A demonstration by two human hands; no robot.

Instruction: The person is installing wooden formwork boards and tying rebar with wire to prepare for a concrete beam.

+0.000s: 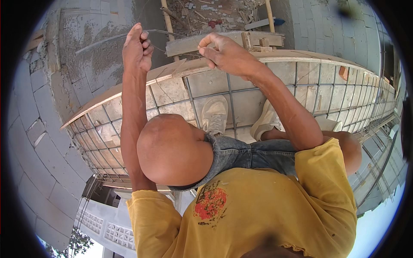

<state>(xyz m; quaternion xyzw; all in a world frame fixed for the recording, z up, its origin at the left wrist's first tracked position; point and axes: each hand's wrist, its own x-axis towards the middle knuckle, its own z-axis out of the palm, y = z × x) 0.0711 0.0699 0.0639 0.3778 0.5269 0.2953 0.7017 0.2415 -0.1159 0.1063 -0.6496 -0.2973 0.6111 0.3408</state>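
Observation:
My left hand is raised at the upper left, its fingers closed on a thin wire that trails out to the left and loops toward the right. My right hand is at upper middle, thumb and forefinger pinched on the wire's thin end. Beneath both arms lies a grid of steel bars over pale boards, with my shoes standing among the bars. A curved plywood edge runs along the grid's far side, below my hands.
Beyond the edge are a wooden plank, bamboo poles and a floor strewn with rubble. Grey block walls rise at both sides. A red brick piece sits by the grid's edge at right. A white building shows at lower left.

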